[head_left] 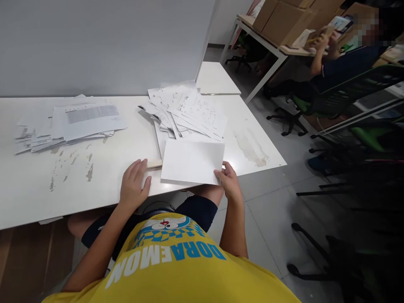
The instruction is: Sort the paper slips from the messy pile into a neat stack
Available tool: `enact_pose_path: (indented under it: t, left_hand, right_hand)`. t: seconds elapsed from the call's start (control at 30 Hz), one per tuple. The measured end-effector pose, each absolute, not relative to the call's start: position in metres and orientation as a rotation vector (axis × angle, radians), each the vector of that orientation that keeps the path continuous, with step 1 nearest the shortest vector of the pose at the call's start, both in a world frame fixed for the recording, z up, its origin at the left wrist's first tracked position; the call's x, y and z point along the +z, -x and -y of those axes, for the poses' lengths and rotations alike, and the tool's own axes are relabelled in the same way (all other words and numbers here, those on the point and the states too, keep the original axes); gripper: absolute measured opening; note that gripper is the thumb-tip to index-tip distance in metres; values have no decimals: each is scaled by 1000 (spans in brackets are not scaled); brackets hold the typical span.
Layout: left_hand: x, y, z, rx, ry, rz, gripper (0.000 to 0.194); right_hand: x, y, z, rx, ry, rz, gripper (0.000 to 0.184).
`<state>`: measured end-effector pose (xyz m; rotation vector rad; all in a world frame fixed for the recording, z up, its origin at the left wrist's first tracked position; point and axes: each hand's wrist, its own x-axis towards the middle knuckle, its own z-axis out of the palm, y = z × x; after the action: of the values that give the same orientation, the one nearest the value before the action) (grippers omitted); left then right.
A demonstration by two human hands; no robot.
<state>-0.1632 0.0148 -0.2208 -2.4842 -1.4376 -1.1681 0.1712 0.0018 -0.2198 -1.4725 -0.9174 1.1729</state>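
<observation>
Right hand (230, 182), thumb (218, 174) atop white sheet (192, 161)

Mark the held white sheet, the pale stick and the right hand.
White sheet (192, 161): head view, middle of its upper face.
Pale stick (154, 164): head view, middle of its uncovered length.
Right hand (231, 182): head view, middle of the hand.

Your white sheet of paper (192, 162) is wider than it is deep and looks blank on the side facing you — perhaps a single leaf, though its thickness is hard to judge. You pinch it near its lower right corner, which juts past the edge of the table (101, 191). The pale, narrow strip (154, 164) lies on the table — its right end hidden by your sheet.
</observation>
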Motion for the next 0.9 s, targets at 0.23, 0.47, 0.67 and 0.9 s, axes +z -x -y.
enact_pose_path:
  t: [0.23,0.47,0.67,0.9]
  left_hand:
    - [-228,157,-22,-732,2723,1439,58]
    - [-226,160,-24,-710,2759,1466,63]
    - [-228,162,-27,-746,2751,1421,68]
    - [-232,158,-30,-817,2718,1435,66]
  right_hand:
    - [-222,-177,-4,1292,1552,979,36]
    - [-215,-167,-19,1400,1487,1024,33]
    - [-213,-165,-18,1436,1457,950,34]
    - [-219,-165,-17,1407,1445,917,33]
